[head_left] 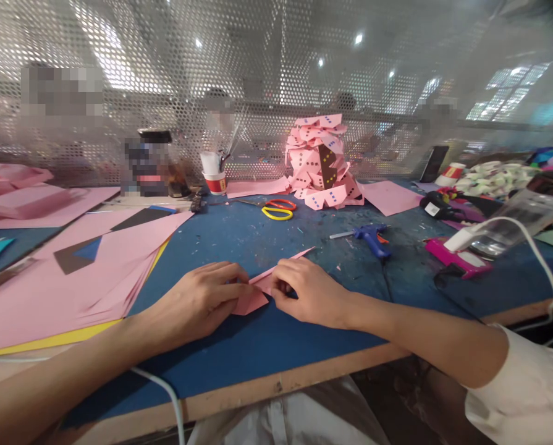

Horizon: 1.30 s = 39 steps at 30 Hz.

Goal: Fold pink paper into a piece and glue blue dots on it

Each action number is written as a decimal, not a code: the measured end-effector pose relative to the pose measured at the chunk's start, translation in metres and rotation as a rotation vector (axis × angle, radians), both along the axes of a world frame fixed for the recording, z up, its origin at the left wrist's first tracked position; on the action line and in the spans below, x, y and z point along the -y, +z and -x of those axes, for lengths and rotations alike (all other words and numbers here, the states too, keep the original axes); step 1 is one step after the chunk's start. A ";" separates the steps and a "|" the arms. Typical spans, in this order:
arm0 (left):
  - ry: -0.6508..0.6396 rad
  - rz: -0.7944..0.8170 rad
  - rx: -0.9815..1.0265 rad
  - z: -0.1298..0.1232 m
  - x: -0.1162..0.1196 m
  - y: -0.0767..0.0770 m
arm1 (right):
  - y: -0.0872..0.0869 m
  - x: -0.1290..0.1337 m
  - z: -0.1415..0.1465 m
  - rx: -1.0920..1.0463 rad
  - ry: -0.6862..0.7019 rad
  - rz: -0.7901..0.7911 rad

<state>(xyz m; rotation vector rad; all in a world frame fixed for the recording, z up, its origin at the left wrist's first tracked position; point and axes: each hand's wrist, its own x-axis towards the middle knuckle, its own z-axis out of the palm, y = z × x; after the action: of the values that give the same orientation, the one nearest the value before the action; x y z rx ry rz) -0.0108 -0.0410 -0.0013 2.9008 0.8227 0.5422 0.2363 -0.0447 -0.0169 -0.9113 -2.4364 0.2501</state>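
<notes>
A folded piece of pink paper point(251, 303) lies on the blue tabletop near its front edge, partly hidden under my fingers. My left hand point(211, 293) rests on its left end with the fingers curled and pressed down. At the other end, the bent fingers of my right hand point(304, 290) grip the paper, and a thin pointed strip sticks out beyond them. Behind the hands lie scissors point(278, 210) with red and yellow handles. A blue glue gun point(371, 238) is on its side to the right.
Pink sheets point(72, 284) are stacked at the left. A pile of folded pink pieces with printed dots point(320, 161) stands at the back, near a paper cup point(215, 180). Rightward are a magenta device point(459, 256) with a white cable and a clear container point(526, 216).
</notes>
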 end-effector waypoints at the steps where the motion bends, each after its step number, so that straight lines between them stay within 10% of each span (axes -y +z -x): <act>1: 0.009 0.006 0.010 -0.001 0.000 0.000 | 0.000 0.000 0.000 -0.001 0.002 0.001; 13: 0.045 0.031 -0.038 -0.024 -0.008 0.000 | -0.002 -0.001 -0.001 -0.007 0.016 0.008; 24: 0.175 0.406 0.129 -0.025 -0.008 -0.001 | 0.000 -0.001 0.000 -0.011 0.017 0.041; 39: 0.156 0.390 0.171 -0.029 -0.008 -0.007 | 0.003 0.000 0.000 -0.010 0.011 0.076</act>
<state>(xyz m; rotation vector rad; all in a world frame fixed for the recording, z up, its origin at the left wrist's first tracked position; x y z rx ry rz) 0.0180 -0.0330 -0.0084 2.4170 1.0051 0.5604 0.2363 -0.0449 -0.0141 -0.9272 -2.4379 0.3527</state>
